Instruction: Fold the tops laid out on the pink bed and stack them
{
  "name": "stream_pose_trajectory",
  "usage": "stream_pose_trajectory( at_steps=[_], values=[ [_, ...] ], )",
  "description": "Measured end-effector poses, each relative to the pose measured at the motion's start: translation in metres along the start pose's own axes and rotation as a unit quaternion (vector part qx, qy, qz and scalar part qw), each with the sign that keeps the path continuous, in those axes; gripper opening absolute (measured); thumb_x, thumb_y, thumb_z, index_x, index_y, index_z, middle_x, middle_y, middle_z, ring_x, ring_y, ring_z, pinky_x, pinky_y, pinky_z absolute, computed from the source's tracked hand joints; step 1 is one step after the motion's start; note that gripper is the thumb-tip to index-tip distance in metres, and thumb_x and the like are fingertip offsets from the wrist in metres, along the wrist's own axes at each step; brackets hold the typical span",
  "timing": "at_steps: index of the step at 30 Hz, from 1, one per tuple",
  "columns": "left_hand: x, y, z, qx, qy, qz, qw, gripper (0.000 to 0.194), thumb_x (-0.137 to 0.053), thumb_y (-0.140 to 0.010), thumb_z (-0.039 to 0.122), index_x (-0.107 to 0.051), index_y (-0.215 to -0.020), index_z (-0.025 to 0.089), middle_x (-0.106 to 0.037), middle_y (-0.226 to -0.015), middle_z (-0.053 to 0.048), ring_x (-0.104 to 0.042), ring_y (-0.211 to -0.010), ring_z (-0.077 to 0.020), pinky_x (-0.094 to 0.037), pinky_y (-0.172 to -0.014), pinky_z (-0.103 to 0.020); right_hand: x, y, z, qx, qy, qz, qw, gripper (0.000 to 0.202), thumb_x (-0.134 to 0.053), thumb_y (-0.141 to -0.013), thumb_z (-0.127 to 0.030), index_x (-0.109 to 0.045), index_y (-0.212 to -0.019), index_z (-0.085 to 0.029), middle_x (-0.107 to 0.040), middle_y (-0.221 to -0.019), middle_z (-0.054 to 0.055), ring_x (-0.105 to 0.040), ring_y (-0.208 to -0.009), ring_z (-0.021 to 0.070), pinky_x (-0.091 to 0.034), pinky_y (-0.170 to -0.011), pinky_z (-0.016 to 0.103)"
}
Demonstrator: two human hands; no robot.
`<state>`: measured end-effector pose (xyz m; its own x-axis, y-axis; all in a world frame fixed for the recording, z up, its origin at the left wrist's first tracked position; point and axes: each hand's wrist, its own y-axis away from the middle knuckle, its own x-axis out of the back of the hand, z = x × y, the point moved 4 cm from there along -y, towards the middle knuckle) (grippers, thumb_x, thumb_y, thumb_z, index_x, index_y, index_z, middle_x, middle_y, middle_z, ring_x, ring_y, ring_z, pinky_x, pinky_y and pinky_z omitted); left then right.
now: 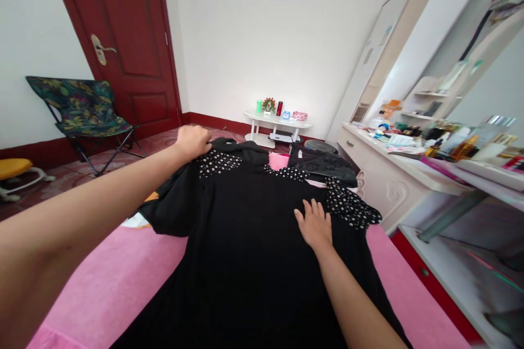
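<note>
A black dress or long top (pixel 254 240) with white-dotted shoulders and sleeves lies spread over a pink bed cover (pixel 123 278). At its upper left shoulder, my left hand (pixel 194 142) has its fingers curled closed on the edge of the black garment. My right hand (pixel 315 223) rests flat on the right side of the chest, fingers spread, near the dotted right sleeve (pixel 352 204). Other dark clothing (pixel 323 163) lies beyond the neckline, and more black cloth (pixel 172 212) is bunched under my left forearm.
To the right stands a white dresser (pixel 393 185) crowded with bottles and cosmetics. A small white table (pixel 278 120) by the far wall holds a plant and cups. On the left are a patterned folding chair (pixel 77 103), a yellow stool (pixel 16 168) and a red door (pixel 123 38).
</note>
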<state>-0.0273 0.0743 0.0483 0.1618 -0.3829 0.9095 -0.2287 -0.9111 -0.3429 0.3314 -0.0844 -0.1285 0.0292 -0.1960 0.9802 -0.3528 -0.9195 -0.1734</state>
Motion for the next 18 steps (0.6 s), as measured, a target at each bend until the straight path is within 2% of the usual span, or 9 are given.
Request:
stream_pose_trajectory(
  at_steps=[3,5,9,12,15,16,18],
  values=[
    [-0.01,0.007,0.0,-0.001,-0.057,-0.082,0.995,0.027,-0.059,-0.079,0.025,-0.067,-0.099,0.009,-0.065,-0.102,-0.017,-0.058,-0.097,-0.0308,-0.038,-0.084,-0.039,-0.001,0.0,0.0,0.006,-0.003,0.006,1.0,0.06,-0.023,-0.092,-0.052,-0.037,-0.141,-0.021,-0.027,-0.151,0.01,-0.018,-0.139,0.0282,-0.016,-0.109,0.049],
    [-0.014,0.009,0.012,-0.019,-0.076,-0.098,0.992,0.022,-0.058,-0.08,0.017,-0.066,-0.097,0.005,-0.065,-0.102,-0.018,-0.055,-0.103,-0.0311,-0.034,-0.09,-0.042,0.0,0.0,0.0,0.009,-0.005,0.009,1.0,0.06,-0.024,-0.092,-0.052,-0.037,-0.141,-0.02,-0.027,-0.151,0.01,-0.018,-0.139,0.0284,-0.016,-0.109,0.049],
    [-0.008,0.004,0.058,-0.072,-0.066,-0.041,0.994,0.022,-0.05,-0.085,0.01,-0.065,-0.095,-0.001,-0.059,-0.114,-0.021,-0.037,-0.122,-0.0367,-0.016,-0.102,-0.053,0.001,0.0,0.0,0.004,-0.007,0.005,1.0,0.059,-0.024,-0.092,-0.051,-0.037,-0.141,-0.02,-0.027,-0.151,0.01,-0.018,-0.139,0.0281,-0.015,-0.109,0.049],
    [-0.009,0.004,0.101,-0.16,-0.012,-0.008,0.987,0.025,-0.049,-0.086,0.018,-0.066,-0.099,0.005,-0.058,-0.118,-0.018,-0.043,-0.119,-0.0305,-0.018,-0.105,-0.044,0.001,-0.001,0.001,-0.001,-0.007,-0.001,1.0,0.059,-0.025,-0.092,-0.052,-0.037,-0.141,-0.021,-0.026,-0.152,0.009,-0.017,-0.14,0.0277,-0.015,-0.109,0.048],
    [-0.036,0.015,0.136,-0.255,0.074,-0.061,0.962,0.036,-0.047,-0.088,0.036,-0.061,-0.117,0.02,-0.055,-0.13,-0.008,-0.046,-0.121,-0.022,-0.024,-0.106,-0.031,0.002,-0.001,0.001,0.002,-0.009,0.004,1.0,0.059,-0.025,-0.092,-0.052,-0.037,-0.141,-0.021,-0.027,-0.152,0.009,-0.017,-0.14,0.0275,-0.015,-0.11,0.048],
    [-0.05,0.018,0.143,-0.268,0.104,-0.089,0.954,0.041,-0.045,-0.088,0.04,-0.057,-0.124,0.023,-0.051,-0.135,-0.006,-0.043,-0.124,-0.0209,-0.024,-0.107,-0.03,0.002,0.0,0.001,0.003,-0.01,0.005,1.0,0.059,-0.025,-0.092,-0.052,-0.037,-0.141,-0.021,-0.027,-0.152,0.009,-0.017,-0.14,0.0275,-0.015,-0.11,0.048],
    [-0.076,0.02,0.15,-0.253,0.139,-0.139,0.947,0.048,-0.041,-0.089,0.044,-0.049,-0.132,0.023,-0.044,-0.143,-0.006,-0.038,-0.13,-0.0212,-0.022,-0.11,-0.033,0.001,0.0,0.001,0.004,-0.012,0.002,1.0,0.059,-0.025,-0.092,-0.052,-0.037,-0.141,-0.022,-0.026,-0.152,0.009,-0.017,-0.14,0.0274,-0.015,-0.11,0.047]
  ],
)
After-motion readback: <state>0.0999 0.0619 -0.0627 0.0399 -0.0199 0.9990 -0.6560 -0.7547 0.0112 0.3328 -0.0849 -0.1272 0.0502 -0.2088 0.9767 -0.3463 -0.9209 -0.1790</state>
